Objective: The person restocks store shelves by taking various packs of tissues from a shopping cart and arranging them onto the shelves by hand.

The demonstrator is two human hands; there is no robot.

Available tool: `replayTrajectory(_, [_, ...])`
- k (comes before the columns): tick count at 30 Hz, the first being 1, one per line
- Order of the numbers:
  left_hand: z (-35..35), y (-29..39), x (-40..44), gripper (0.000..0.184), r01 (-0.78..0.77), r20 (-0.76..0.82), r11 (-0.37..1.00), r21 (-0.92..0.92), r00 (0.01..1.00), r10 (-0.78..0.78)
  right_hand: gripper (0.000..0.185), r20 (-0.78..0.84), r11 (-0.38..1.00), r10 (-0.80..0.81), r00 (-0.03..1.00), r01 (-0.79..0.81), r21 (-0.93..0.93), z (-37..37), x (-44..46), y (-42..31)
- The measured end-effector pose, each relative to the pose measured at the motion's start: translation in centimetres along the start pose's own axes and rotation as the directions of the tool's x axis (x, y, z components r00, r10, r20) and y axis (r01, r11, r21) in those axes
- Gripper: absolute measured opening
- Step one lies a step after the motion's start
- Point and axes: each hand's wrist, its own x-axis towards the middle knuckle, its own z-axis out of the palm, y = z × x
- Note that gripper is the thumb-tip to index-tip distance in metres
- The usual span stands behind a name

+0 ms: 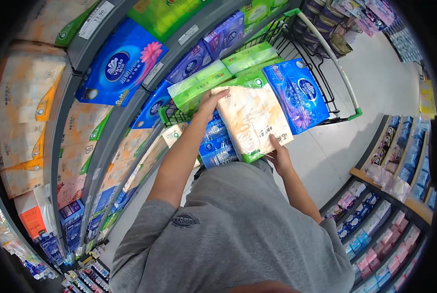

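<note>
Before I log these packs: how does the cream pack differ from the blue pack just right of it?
The cream pack is pale with orange-tan patches; the blue pack is deep blue with a purplish flower. The left hand and right hand hold the cream pack; neither touches the blue pack. Both are boxy, wrapped packs.

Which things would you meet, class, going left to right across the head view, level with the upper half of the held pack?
Cream-and-orange shelf packs, large blue Vinda shelf pack, left hand, held cream pack, blue cart pack, cart handle.
</note>
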Motion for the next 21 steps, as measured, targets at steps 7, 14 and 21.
replayTrajectory(7, [0.5, 4.5, -5.2, 0.064, -0.014, -0.207, 0.998, 0.054, 0.978, 0.025, 0.068, 0.039, 0.998, 0.033, 0.999, -0.031, -0.046, 1.5, -2.0, -1.9])
replayTrajectory(14, [-4.5, 11.3, -10.1, 0.039, -0.259, -0.285, 0.892, -0.370, 0.946, 0.156, 0.063, 0.076, 0.937, -0.258, 0.963, 0.230, 0.263, 6.9, -3.0, -5.7])
replayTrajectory(21, [-4.0, 20.1, -16.7, 0.044, -0.478, -0.340, 0.587, -0.653, 0.878, 0.336, 0.084, 0.592, 0.783, -0.494, 0.636, 0.622, -0.016, 15.3, -4.7, -8.8])
